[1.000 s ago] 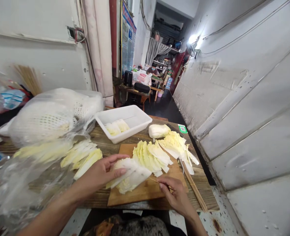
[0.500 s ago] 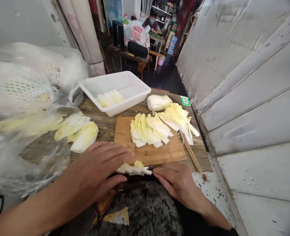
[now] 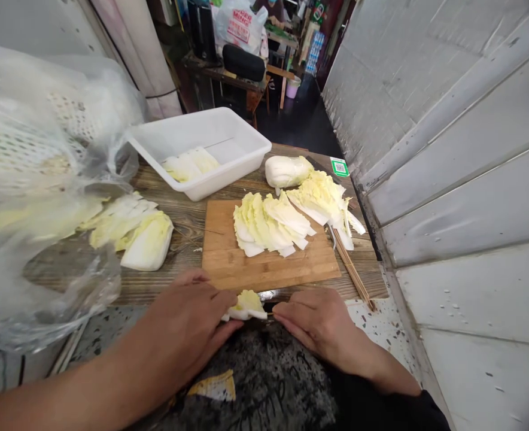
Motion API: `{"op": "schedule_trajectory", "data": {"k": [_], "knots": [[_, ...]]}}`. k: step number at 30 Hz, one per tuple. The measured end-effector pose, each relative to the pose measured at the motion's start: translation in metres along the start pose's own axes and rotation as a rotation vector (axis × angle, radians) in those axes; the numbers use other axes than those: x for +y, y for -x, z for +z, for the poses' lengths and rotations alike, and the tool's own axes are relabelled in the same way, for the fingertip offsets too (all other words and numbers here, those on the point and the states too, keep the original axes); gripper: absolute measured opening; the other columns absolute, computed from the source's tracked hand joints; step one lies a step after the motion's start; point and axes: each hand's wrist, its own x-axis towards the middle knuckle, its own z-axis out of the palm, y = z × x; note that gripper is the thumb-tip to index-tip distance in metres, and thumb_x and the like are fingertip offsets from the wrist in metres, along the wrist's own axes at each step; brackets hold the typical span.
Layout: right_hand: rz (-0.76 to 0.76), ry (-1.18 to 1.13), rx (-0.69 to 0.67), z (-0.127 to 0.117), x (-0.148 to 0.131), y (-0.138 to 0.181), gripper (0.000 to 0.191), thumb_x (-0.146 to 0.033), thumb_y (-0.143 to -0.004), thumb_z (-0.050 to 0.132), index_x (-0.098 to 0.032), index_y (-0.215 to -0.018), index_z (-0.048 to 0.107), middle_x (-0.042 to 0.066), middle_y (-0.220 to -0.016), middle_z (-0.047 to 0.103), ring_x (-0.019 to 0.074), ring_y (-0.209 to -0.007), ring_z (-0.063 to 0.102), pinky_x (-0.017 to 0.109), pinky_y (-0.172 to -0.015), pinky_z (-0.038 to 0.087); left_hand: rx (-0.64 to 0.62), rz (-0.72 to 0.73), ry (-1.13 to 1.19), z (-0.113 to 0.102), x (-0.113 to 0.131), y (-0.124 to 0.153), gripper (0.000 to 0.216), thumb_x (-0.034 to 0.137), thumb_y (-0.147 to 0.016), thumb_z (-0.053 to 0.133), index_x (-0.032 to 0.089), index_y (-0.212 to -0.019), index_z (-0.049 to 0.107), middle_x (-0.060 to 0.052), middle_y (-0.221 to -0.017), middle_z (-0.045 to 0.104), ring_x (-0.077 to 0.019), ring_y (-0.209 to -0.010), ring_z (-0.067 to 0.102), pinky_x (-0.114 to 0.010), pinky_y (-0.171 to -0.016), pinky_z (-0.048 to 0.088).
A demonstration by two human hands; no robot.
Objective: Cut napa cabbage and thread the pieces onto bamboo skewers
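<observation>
My left hand point(image 3: 188, 326) is closed on a folded bunch of cabbage leaf pieces point(image 3: 245, 304), held just below the near edge of the wooden cutting board point(image 3: 264, 269), above my lap. My right hand point(image 3: 316, 320) pinches a thin bamboo skewer whose tip meets the bunch from the right; most of the skewer is hidden in my fingers. On the board lies a fan of cut cabbage pieces point(image 3: 267, 222). A second pile of cut cabbage point(image 3: 325, 200) rests at the board's far right corner.
A white plastic tub point(image 3: 233, 134) holding a few cabbage pieces stands behind the board. A cabbage chunk point(image 3: 286, 170) lies to its right. More cabbage leaves point(image 3: 134, 230) and a plastic-wrapped white basket point(image 3: 35, 149) are on the left. Bamboo skewers point(image 3: 352, 272) lie at the board's right. A grey wall runs close on the right.
Both hands drew the cabbage bunch off the cutting board toward my lap, and the bunch got folded smaller. My head tilted down, shifting the table up in view.
</observation>
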Motion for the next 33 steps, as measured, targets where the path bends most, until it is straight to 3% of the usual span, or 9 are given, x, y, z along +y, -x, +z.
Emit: {"op": "schedule_trajectory", "data": {"k": [6,13,19,24,30,33], "knots": [[-0.041,0.006,-0.053,0.002,0.000,0.002,0.033,-0.023,-0.104,0.038,-0.020,-0.084,0.064,-0.002,-0.063,0.053,0.0125,-0.054,0.045,0.029,-0.049,0.028,-0.027,0.019,0.054,0.010,0.005,0.005,0.034,0.030,-0.096,0.041,0.024,-0.070,0.062,0.001,-0.065,0.067,-0.0185,-0.060,0.061,-0.038,-0.082,0.046],[-0.175,0.053,-0.081,0.006,-0.003,0.004,0.037,-0.021,-0.106,0.029,-0.017,-0.094,0.063,-0.001,-0.066,0.057,0.0149,-0.056,0.046,0.031,-0.049,0.029,-0.042,0.067,0.078,0.018,0.008,0.013,0.029,0.014,-0.090,0.042,0.024,-0.066,0.057,0.003,-0.064,0.065,-0.0185,-0.060,0.061,-0.041,-0.085,0.041],[-0.208,0.027,-0.105,0.007,-0.006,0.004,0.044,-0.021,-0.106,0.022,-0.015,-0.092,0.063,0.001,-0.066,0.057,0.0160,-0.056,0.047,0.032,-0.050,0.031,-0.147,0.037,0.186,0.021,-0.003,0.018,0.017,0.020,-0.086,0.054,0.026,-0.072,0.062,0.004,-0.069,0.070,-0.0184,-0.064,0.066,-0.033,-0.079,0.047],[-0.233,0.018,-0.111,0.006,-0.007,0.001,0.042,-0.021,-0.106,0.023,-0.014,-0.096,0.063,0.001,-0.066,0.057,0.0160,-0.056,0.047,0.031,-0.052,0.033,-0.109,0.004,0.218,0.026,0.001,0.024,0.027,0.016,-0.088,0.044,0.025,-0.067,0.058,0.002,-0.069,0.068,-0.0172,-0.064,0.064,-0.032,-0.080,0.048],[-0.272,0.041,-0.157,0.007,-0.006,0.000,0.018,-0.017,-0.099,0.044,-0.011,-0.100,0.062,0.000,-0.069,0.057,0.0147,-0.059,0.047,0.030,-0.052,0.030,-0.155,0.000,0.084,0.024,0.011,0.029,0.030,0.006,-0.089,0.040,0.022,-0.069,0.056,0.000,-0.072,0.068,-0.0175,-0.070,0.063,-0.034,-0.083,0.045],[-0.276,0.056,-0.216,0.007,-0.006,0.000,0.015,-0.017,-0.097,0.049,-0.010,-0.104,0.060,0.000,-0.070,0.058,0.0149,-0.060,0.048,0.031,-0.052,0.029,-0.141,0.044,0.044,0.023,0.011,0.031,0.032,0.003,-0.087,0.039,0.021,-0.069,0.056,0.001,-0.072,0.067,-0.0178,-0.070,0.063,-0.034,-0.081,0.044]]}}
